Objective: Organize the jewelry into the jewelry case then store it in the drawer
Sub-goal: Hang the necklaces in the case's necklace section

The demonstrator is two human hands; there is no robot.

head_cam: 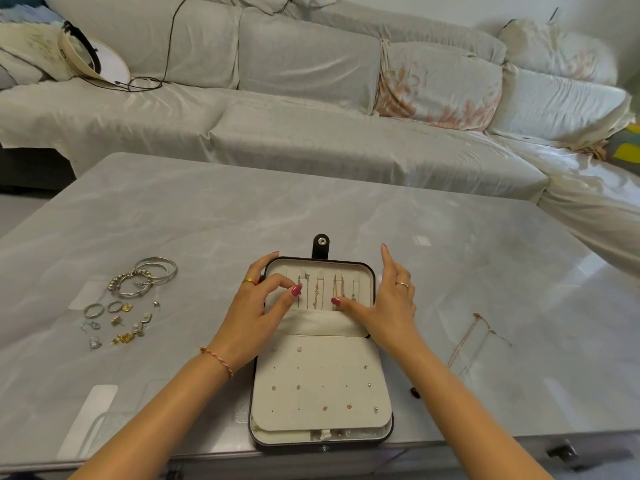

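One jewelry case [320, 344], open at table [450, 244] near-edge centre; left hand [258, 315] pinching a hung chain [300, 284], right hand [382, 306] spread, fingertip on lid lining; chains prob. light, limp, tangle-prone — grip by clasp.

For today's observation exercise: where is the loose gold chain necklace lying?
In the head view, the gold chain necklace lies on the table, right of the open jewelry case, beyond the right forearm.

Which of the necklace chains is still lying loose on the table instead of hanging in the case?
The thin gold chain on the table right of the jewelry case, beyond the right hand. The others hang in the case's upper half.
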